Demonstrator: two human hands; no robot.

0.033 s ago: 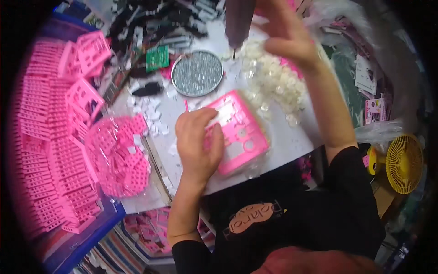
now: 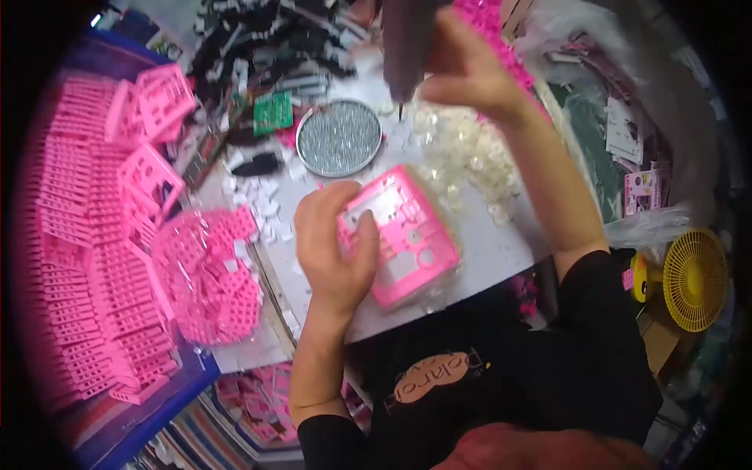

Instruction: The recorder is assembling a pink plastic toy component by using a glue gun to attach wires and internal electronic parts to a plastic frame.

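Observation:
My left hand [image 2: 329, 247] grips the left side of a pink plastic casing [image 2: 423, 266], its thumb resting on the inside face. Square cut-outs, posts and a ring show in that casing, which lies tilted on the white work surface. From the top edge hangs a dark electric screwdriver [image 2: 406, 47], its thin bit pointing down. My right hand [image 2: 474, 74] is at the driver's right side, thumb and fingers against its body; some fingers are hidden behind it. Close to the bit stands a round dish of small silvery metal pieces [image 2: 339, 138].
Stacked pink plastic parts [image 2: 86, 243] fill a blue bin at left, beside a clear bag of pink pieces [image 2: 207, 278]. Translucent discs [image 2: 478, 149] spread right of the dish. A green circuit board [image 2: 272, 113] lies near black parts. At right stands a yellow fan [image 2: 695, 280].
My right hand has moved left, from spread fingers beside the electric screwdriver to contact with it. My left hand stays on the pink casing. The whole view has shifted slightly.

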